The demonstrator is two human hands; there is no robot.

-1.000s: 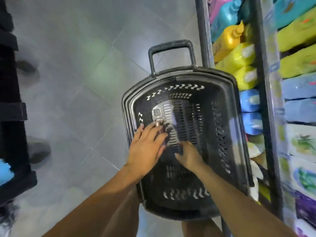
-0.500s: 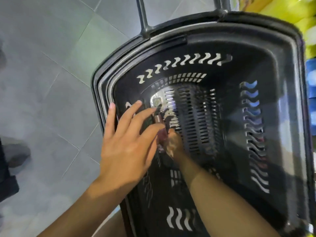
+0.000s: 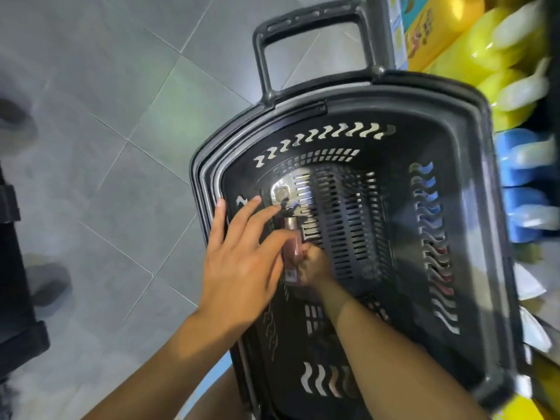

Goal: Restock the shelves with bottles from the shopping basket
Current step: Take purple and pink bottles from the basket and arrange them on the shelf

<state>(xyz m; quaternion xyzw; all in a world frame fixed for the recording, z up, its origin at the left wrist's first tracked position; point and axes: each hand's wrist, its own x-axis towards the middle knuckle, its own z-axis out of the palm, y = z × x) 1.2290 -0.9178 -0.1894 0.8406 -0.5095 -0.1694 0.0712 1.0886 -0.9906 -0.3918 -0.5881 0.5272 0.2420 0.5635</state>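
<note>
You are looking straight down into a black plastic shopping basket (image 3: pixel 472 207) that stands on a grey tiled floor (image 3: pixel 106 147). Its walls are pierced with wavy slots and its bottom with rows of narrow slits, and its pull handle (image 3: pixel 312 19) sticks out toward the top of the view.

Your right hand (image 3: pixel 315 265) is down inside the basket, near its left wall, with the fingers curled around a small bottle (image 3: pixel 292 247). The bottle is slim and pinkish-brown, with a dark pump top pointing away from you and a label near its lower end – the print is too blurred to read. It lies lengthwise just above the basket's bottom, gripped at its lower half.

Your left hand (image 3: pixel 242 262) is spread wide, fingers apart, over the left rim of the basket. Its thumb reaches across to the bottle's side, while the other fingertips stretch toward the pump; whether they touch it cannot be told. This hand grips nothing.

Beyond the bottle's top, a shiny patch shows on the basket's bottom – too glary to make out.

Along the right edge, just beside the basket, runs a shelf (image 3: pixel 388 31) packed with yellow bottles (image 3: pixel 472 47) and, below them, blue bottles (image 3: pixel 524 165), all blurred. A dark fixture (image 3: pixel 12 298) edges the far left.
</note>
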